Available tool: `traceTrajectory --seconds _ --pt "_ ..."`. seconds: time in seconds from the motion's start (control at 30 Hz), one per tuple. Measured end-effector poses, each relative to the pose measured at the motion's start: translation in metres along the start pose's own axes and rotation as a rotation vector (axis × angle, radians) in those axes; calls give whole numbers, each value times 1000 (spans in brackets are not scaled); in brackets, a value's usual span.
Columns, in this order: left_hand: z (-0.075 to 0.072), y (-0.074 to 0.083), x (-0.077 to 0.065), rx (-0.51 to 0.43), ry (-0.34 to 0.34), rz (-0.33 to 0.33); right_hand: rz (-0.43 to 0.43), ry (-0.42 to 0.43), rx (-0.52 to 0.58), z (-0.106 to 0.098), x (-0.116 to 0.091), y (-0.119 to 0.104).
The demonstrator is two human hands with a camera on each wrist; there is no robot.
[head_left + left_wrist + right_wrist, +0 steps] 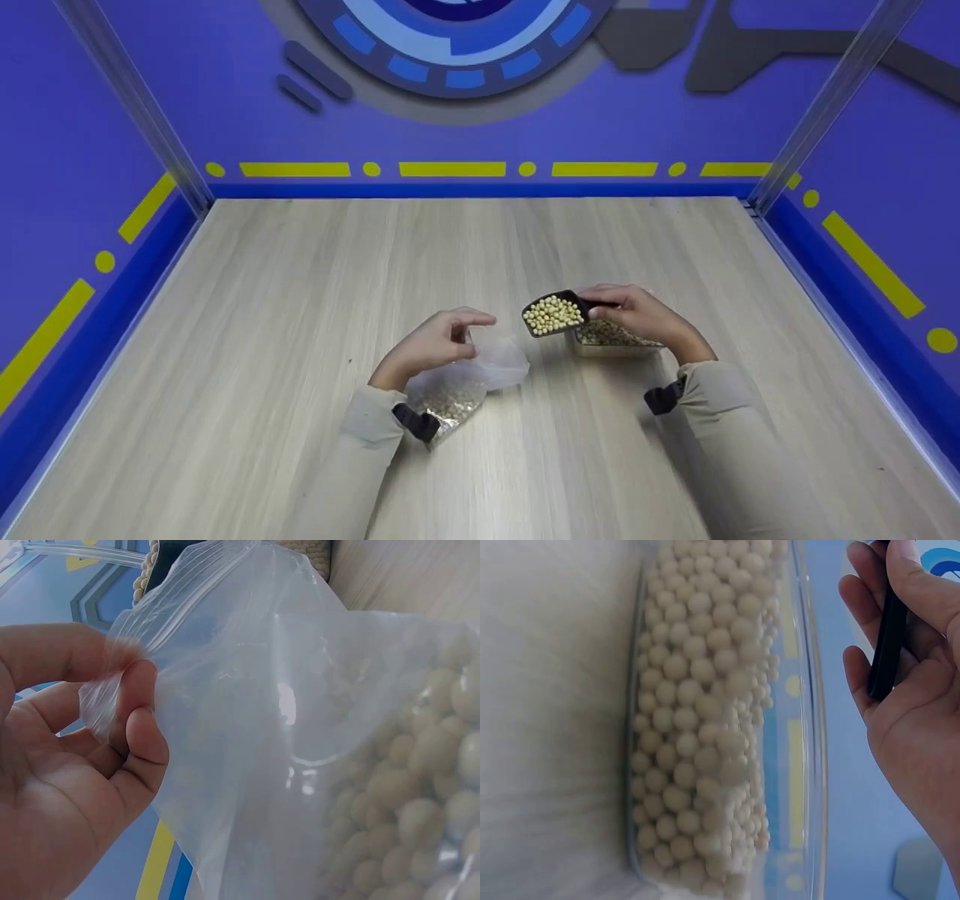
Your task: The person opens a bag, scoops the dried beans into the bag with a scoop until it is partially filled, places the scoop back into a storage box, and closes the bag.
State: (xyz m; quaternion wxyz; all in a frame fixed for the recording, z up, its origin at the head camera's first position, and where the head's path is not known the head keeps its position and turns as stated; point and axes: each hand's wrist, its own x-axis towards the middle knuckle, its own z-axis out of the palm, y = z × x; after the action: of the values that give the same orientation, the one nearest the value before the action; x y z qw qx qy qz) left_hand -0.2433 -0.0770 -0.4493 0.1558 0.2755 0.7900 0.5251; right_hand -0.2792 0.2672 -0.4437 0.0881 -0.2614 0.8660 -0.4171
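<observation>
Left fingers (146, 739) pinch a clear plastic bag (225, 727), right fingers (861, 604) a black scoop (577, 304). Purple-blue walls (202, 97) enclose the pale wood-grain table (270, 322).

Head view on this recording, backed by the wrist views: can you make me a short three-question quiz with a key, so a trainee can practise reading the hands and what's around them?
1. Multiple choice: what does the left hand pinch?
A) a spoon
B) the clear plastic bag
C) a lid
2. True or false: the black scoop in the right hand is empty.
3. Fill the gap: in the head view, the clear container stands to the ___ of the bag.

Key:
1. B
2. False; it carries pale, round, bean-like pieces.
3. right
</observation>
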Motion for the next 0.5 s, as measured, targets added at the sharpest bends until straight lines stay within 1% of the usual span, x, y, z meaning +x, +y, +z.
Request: traceTrajectory --seconds 0.1,0.27,0.37,0.5 --pt "-1 11 -4 4 -6 1 3 -9 -2 4 3 -3" --pt "-3 30 -11 -6 -10 -7 -26 -48 -16 10 6 -7" --pt "-4 34 -13 -9 -4 -4 -43 -69 -29 13 9 -9" --pt "-4 34 -13 -26 0 -2 -43 -74 -44 17 11 -11"
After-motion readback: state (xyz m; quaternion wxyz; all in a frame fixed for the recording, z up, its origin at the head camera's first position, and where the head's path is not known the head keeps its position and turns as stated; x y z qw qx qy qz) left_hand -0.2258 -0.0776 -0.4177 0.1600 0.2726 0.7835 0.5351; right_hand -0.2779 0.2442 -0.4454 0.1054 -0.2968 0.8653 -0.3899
